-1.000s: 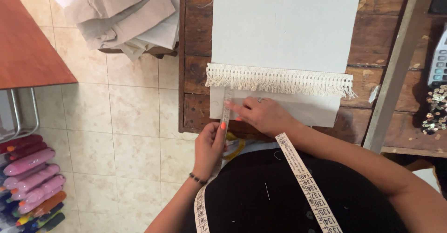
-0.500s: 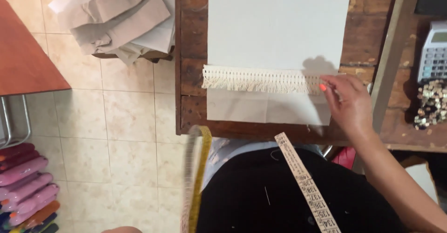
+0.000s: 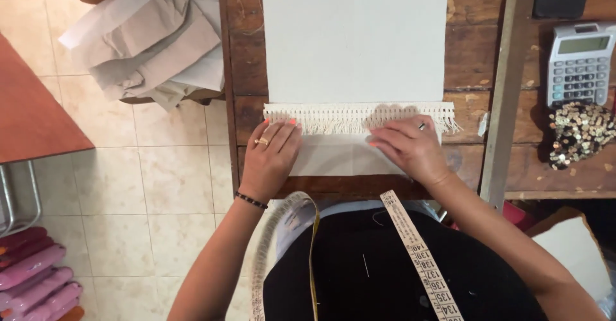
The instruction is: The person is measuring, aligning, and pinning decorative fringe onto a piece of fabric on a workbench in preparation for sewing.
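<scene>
Head view: fringe trim (image 3: 350,117) under both hands' fingertips.

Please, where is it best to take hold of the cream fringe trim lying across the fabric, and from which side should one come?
Probably the woven top band of the fringe trim, at its right end, which reaches just past the cloth panel. Come from the right side, pinching flat. The tassels below hang loose, and the left hand and right hand cover the lower part.

Left hand (image 3: 271,156) and right hand (image 3: 410,147) pressed flat on cream fabric (image 3: 356,38) below fringe trim (image 3: 359,117), atop wooden bench (image 3: 247,58); calculator (image 3: 579,64) nearby.
</scene>
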